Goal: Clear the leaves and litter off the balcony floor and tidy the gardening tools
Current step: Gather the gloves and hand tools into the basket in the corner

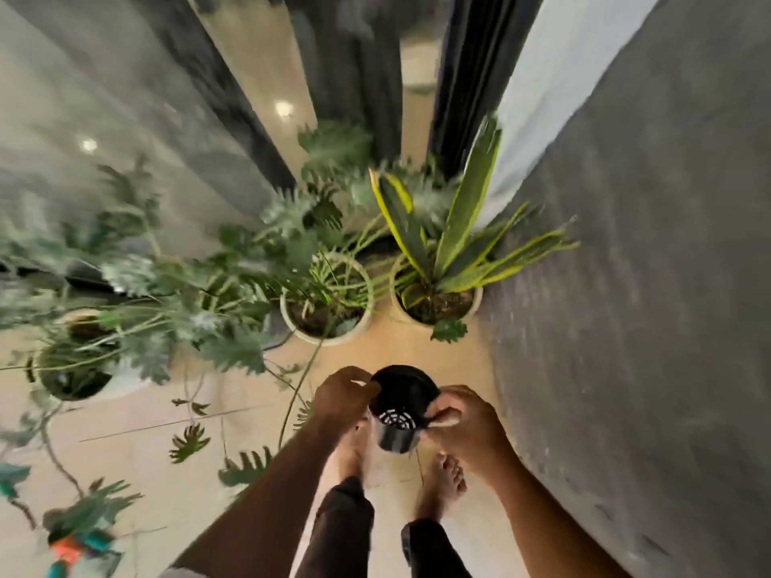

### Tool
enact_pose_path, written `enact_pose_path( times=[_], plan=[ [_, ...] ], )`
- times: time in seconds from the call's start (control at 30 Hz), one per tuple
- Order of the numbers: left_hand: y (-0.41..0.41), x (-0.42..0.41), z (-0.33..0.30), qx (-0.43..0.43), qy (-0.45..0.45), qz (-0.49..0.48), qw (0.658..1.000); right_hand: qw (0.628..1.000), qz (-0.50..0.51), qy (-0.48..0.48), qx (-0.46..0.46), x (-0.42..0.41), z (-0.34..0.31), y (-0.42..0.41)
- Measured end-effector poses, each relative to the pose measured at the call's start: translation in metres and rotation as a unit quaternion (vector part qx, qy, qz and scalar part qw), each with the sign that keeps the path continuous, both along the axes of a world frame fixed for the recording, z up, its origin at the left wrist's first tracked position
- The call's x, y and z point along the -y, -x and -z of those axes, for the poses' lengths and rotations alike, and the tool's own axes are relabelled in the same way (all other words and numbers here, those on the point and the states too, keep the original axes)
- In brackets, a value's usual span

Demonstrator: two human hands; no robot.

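Hands: I hold both at waist height over the balcony floor (417, 352), each closed on the same black plastic pot (402, 404).
Left hand (342, 396): fingers curled over the pot's left rim, thumb side toward me; closed on the pot.
Right hand (463, 421): fingertips pinching the pot's right rim, with something thin and pale caught between them that I cannot identify; closed on the pot.
Black plastic pot: tilted so its mouth faces me; the slotted drain grid at its bottom shows light through; I see nothing inside it.
Feet (448, 477): bare, directly below the pot, dark trouser legs above them.
Balcony floor: pale tiles; fallen lobed leaves (190, 442) lie to my left, near trailing stems.
Potted plants: a round pale planter (329, 331) with thin arching leaves stands ahead of me; just beside it, to the right, a second pale planter (438, 319) carries stiff yellow-edged sword leaves and touches the grey wall (626, 285).
Left side: more pots under feathery foliage, too blurred to count.
Lower left corner: an orange and teal garden tool (77, 548) on the floor, well apart from my hands; its type is blurred.
Background: glass doors with dark frames behind the plants.
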State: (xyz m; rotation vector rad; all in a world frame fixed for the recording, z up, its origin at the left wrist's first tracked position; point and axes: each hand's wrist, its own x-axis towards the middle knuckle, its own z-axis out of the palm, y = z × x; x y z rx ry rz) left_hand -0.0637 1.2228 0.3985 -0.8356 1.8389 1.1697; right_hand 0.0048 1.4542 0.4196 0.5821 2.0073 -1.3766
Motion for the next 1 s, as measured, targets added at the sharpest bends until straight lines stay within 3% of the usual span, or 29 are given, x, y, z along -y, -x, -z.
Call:
enact_pose_path(
  times=[0.23,0.37,0.7,0.8,1.0],
  plan=[
    [0.012,0.014,-0.169,-0.146,-0.012,0.024,0.989,0.988,0.130,0.083,0.007,0.006,-0.187,0.031],
    [-0.005,0.018,-0.249,-0.216,-0.009,-0.001,0.976,0.985,0.157,0.064,-0.029,0.015,-0.238,0.038],
    [-0.096,0.096,-0.336,-0.261,-0.032,-0.176,0.948,0.998,0.019,0.042,-0.040,0.098,-0.292,0.044],
    [-0.124,0.146,-0.345,-0.270,-0.031,-0.245,0.931,0.995,-0.050,0.047,-0.069,0.153,-0.302,0.042],
    [-0.181,0.244,-0.351,-0.263,-0.003,-0.367,0.893,0.985,-0.155,0.072,-0.015,0.280,-0.325,0.025]
  ],
)
